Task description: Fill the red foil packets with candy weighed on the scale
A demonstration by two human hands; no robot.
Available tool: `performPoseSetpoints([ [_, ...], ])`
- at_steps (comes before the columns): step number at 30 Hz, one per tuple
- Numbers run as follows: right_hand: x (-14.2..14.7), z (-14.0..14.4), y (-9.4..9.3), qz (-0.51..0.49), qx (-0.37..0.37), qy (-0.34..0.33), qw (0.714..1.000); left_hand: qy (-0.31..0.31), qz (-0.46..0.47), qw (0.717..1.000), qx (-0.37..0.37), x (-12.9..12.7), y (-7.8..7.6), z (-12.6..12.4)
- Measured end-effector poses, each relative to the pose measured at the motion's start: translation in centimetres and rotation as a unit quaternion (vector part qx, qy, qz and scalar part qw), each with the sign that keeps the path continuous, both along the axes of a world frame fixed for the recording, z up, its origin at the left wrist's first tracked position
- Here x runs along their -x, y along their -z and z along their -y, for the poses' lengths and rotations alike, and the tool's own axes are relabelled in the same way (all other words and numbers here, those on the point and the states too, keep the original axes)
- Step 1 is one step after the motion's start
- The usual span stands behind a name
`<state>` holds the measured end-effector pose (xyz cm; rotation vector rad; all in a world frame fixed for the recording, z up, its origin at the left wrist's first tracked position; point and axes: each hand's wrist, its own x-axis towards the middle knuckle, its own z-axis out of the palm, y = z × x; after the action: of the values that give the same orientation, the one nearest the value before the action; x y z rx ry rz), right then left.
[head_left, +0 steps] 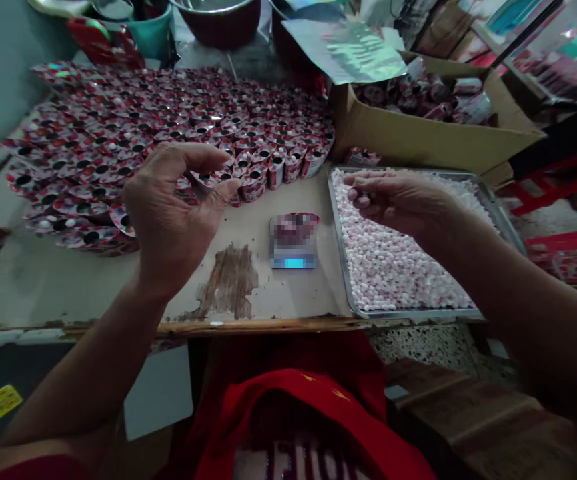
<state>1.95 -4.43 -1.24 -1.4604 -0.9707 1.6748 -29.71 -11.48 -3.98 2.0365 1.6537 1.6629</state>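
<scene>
While the left hand (175, 213) hangs over the near edge of the pouch field, its thumb and fingers curl toward each other with a narrow gap. It's near the front-row pouches; I can't tell whether it grips one or anything small. The open red foil pouches (168, 133) stand packed mouth-up in curved rows: glossy, crinkled, round dark openings, thin walls that probably dent easily. My read is to steady one pouch by its rim with a light pinch, not squeeze the body, so the neighbours don't topple.

The worn tabletop (248, 247) is pale laminate with a brown patch where the surface has peeled, and a chipped front edge. A small digital scale (293, 241) with a lit blue display sits just left of the tray, something red on its platform.

The metal tray (339, 253) is shallow and dull steel, filled with small pink-white candies (393, 260), smooth, oval and loose. The right hand (393, 200) is over the tray's far end, fingertips bunched together on or just above the candies, seemingly pinching a few. I'd take small pinches; loose ovals will likely roll. The cardboard box (418, 133) behind holds more pouches.
</scene>
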Motion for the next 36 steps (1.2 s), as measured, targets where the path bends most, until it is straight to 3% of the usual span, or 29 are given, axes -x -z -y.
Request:
performPoseSetpoints([
  [8,2.2,-0.9,1.0,-0.017,-0.01,-0.055,0.998,-0.009,-0.024,1.0,-0.008,-0.3,0.4,1.0],
  [11,1.6,-0.9,0.7,0.026,-0.067,-0.073,0.995,0.013,-0.005,1.0,0.015,-0.6,1.4,0.8],
  [14,-1.1,-1.3,-0.4,0.152,-0.186,-0.078,0.968,0.023,0.0,0.998,0.064,-1.6,4.4,0.1],
  [18,-6.2,-1.9,-0.9,0.407,-0.316,-0.093,0.852,0.095,0.005,0.981,0.17,-4.4,10.1,-2.0],
  [19,-7.0,-1.6,-0.4,0.434,-0.322,-0.093,0.836,0.124,0.013,0.973,0.196,-5.3,11.1,-2.7],
  [20,-7.4,-1.1,0.3,0.426,-0.318,-0.079,0.843,0.151,0.021,0.965,0.212,-6.2,11.7,-3.3],
  [21,-7.4,-0.3,1.2,0.384,-0.304,-0.051,0.87,0.17,0.026,0.962,0.213,-7.1,12.0,-4.0],
  [23,-6.1,1.6,3.3,0.204,-0.245,0.048,0.947,0.186,0.01,0.969,0.165,-8.5,11.2,-5.0],
  [25,-3.6,3.4,5.2,-0.008,-0.132,0.132,0.982,0.196,-0.05,0.978,0.06,-9.7,9.2,-5.6],
  [26,-2.2,4.0,5.9,-0.1,-0.067,0.151,0.981,0.205,-0.09,0.975,-0.003,-10.2,8.0,-5.7],
  [28,0.1,4.5,6.6,-0.251,0.033,0.166,0.953,0.229,-0.167,0.952,-0.115,-11.1,5.9,-5.8],
  [30,1.7,4.2,6.5,-0.354,0.069,0.189,0.914,0.244,-0.213,0.929,-0.178,-11.9,4.9,-5.9],
  [33,2.3,3.2,5.8,-0.416,0.081,0.242,0.873,0.217,-0.194,0.944,-0.158,-12.9,5.3,-6.4],
  [36,2.0,2.8,5.3,-0.418,0.113,0.259,0.863,0.172,-0.114,0.977,-0.057,-13.5,6.7,-6.9],
])
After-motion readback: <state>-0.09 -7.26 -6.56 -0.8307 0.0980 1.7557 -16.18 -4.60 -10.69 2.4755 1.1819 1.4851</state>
